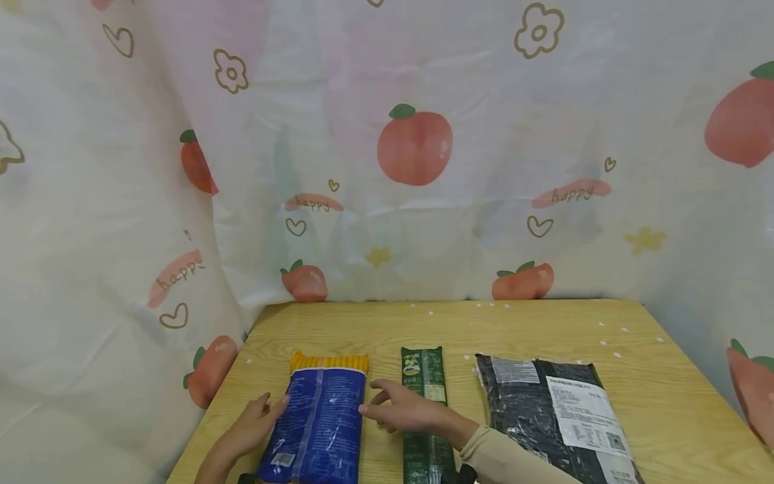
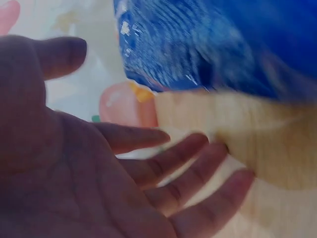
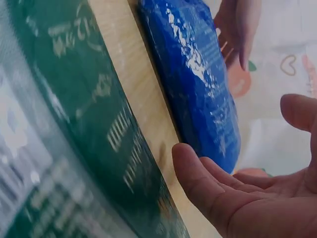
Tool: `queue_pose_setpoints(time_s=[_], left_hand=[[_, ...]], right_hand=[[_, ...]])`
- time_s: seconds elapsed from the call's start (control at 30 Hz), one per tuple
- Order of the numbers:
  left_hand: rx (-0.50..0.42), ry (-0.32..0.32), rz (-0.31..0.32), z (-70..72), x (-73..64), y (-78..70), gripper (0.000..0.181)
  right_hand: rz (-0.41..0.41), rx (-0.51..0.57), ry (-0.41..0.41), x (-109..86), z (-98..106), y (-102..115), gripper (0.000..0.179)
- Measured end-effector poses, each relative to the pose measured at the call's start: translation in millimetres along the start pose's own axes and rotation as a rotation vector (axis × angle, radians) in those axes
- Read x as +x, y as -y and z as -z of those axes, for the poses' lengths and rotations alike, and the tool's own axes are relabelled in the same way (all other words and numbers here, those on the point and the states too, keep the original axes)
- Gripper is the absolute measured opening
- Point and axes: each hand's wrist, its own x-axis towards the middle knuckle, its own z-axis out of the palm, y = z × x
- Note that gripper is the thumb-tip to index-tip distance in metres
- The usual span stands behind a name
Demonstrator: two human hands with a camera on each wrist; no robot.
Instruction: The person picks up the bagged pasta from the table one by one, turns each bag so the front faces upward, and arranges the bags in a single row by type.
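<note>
Blue-and-yellow plastic packet (image 1: pixel 320 417): lying flat on the wood-grain tabletop (image 1: pixel 459 329), on the left of the row, sitting between the two hands.
Bearing from left fingers: packet lying to their right; the left hand (image 1: pixel 250 425) is hovering beside its left long edge, with a gap showing off the thumb in the left wrist view.
Bearing from right fingers: packet lying to their left; the right hand (image 1: pixel 406 409) is hovering by its right long edge. Contact: cannot tell.
Nearer hand: neither clearly winning; both are flanking the packet at about mid-length.
Packet long axis: running away from the person, near to far, so the hands are facing each other across its width.
Packet pointing: yellow crimped end (image 1: pixel 329 363) facing the backdrop, barcode (image 1: pixel 283 460) sitting toward the person; fine print facing up.
Left fingers: spreading loosely, thumb standing well apart, holding nothing.
Right fingers: curving slightly, thumb standing off, holding nothing.
Green packet (image 1: pixel 423 370): lying just right of the blue one, roughly parallel; the right hand and wrist are hiding part of it.
Black packet (image 1: pixel 547 417): lying farther right, well apart from both hands.
</note>
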Motion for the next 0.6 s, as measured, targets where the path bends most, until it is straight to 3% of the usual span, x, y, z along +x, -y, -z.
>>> queue_pose_setpoints(time_s=[0.23, 0.4, 0.47, 0.6], left_hand=[[-0.088, 0.071, 0.050, 2.3, -3.3, 15.3, 0.097], [-0.243, 0.122, 0.040, -0.8, -7.2, 18.4, 0.095], [-0.289, 0.174, 0.033, -0.5, -7.6, 19.7, 0.099], [-0.304, 0.214, 0.020, -0.6, -9.0, 21.9, 0.102]], right_hand=[[-0.056, 0.151, 0.008, 3.6, -12, -6, 0.075], [-0.087, 0.199, 0.016, 5.7, -23, -9, 0.081], [-0.092, 0.220, 0.014, 7.0, -27, -10, 0.082], [-0.093, 0.263, 0.004, 9.6, -33, -9, 0.082]])
